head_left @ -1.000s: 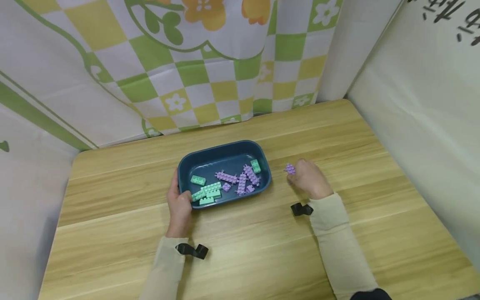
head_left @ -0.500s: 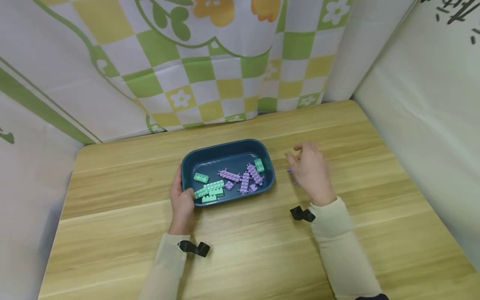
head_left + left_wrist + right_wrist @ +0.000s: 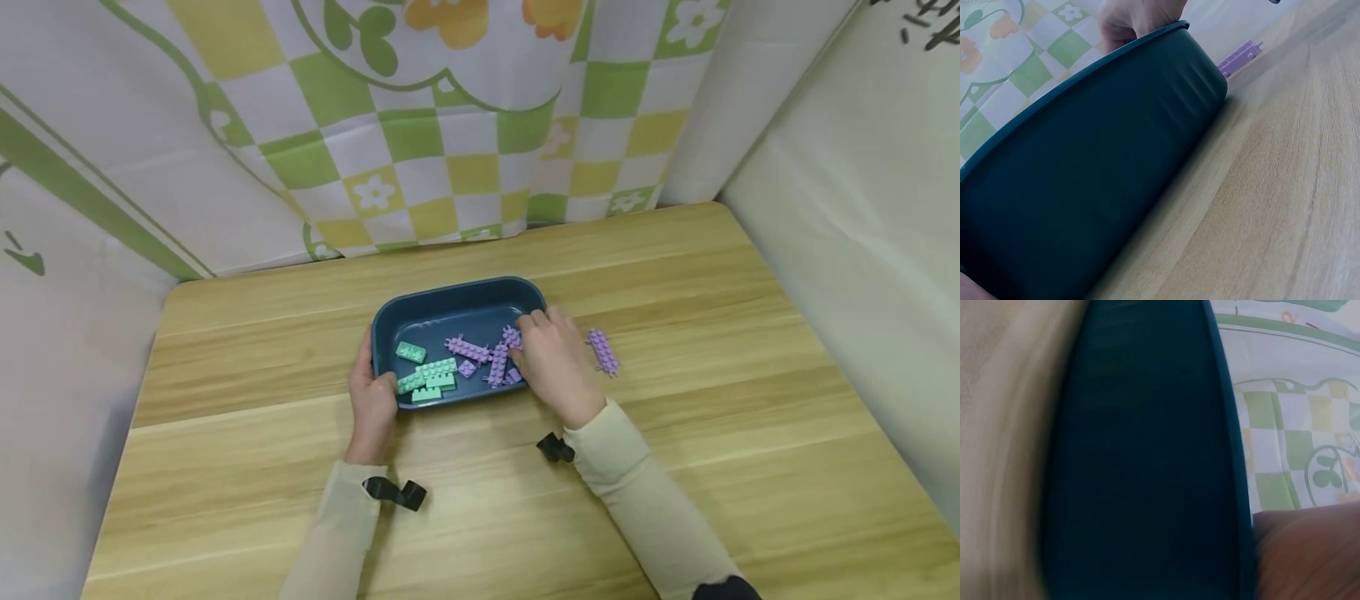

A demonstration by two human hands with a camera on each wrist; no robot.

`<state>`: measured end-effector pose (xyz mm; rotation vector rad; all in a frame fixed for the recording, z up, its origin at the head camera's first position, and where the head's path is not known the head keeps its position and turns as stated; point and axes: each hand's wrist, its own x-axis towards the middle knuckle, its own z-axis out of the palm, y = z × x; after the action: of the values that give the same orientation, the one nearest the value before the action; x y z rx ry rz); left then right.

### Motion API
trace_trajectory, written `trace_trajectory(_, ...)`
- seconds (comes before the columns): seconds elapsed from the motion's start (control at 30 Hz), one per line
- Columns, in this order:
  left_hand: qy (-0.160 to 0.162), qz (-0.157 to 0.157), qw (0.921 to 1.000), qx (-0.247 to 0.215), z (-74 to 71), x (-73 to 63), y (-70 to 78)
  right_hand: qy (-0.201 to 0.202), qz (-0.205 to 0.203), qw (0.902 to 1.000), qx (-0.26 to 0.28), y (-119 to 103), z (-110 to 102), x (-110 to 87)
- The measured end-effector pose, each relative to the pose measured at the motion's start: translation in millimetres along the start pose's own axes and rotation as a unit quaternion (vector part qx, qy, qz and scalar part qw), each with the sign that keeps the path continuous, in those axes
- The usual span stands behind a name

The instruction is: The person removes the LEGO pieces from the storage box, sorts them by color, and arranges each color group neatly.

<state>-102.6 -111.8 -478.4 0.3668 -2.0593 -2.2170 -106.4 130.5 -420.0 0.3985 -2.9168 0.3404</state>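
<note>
A dark blue tray (image 3: 450,293) holds green and purple toy building bricks. My left hand (image 3: 372,414) grips the tray's left end, thumb over the rim and fingers outside. Green bricks (image 3: 437,367) lie near that thumb. Purple studded strips (image 3: 468,349) and small purple bricks lie towards the tray's right half. My right hand (image 3: 557,364) reaches over the right rim, its fingertips down among the purple strips; whether they pinch anything is hidden. One purple strip (image 3: 603,352) lies on the table just right of this hand, also visible beyond the tray in the left wrist view.
The wooden table (image 3: 480,500) carries the tray near its middle. Behind it hangs a checked curtain (image 3: 420,158), and a pale wall sheet (image 3: 847,225) stands along the right edge. Black wrist cameras (image 3: 395,493) sit on both sleeves.
My right hand held a purple strip right of the tray, let it go on the table, then moved left into the tray's right end. My left hand keeps its grip on the tray.
</note>
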Motion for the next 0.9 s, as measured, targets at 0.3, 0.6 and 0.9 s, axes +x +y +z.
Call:
trace_trajectory(0.3, -0.006, 0.000, 1.0000, 0.002, -0.7, 0.2, 0.6, -0.052, 0.020, 0.9955, -0.077, -12.0, 1.7, 5.0)
trace_trajectory(0.6, -0.011, -0.007, 0.9999, 0.004, -0.5, -0.8, 1.2, -0.064, 0.034, 0.9942, -0.079, -13.3, 3.9, 6.4)
trace_trajectory(0.9, -0.010, -0.005, 0.9999, -0.006, 0.9, -3.8, 0.1, -0.078, 0.037, 0.9941, -0.066, -7.9, 3.4, 5.0)
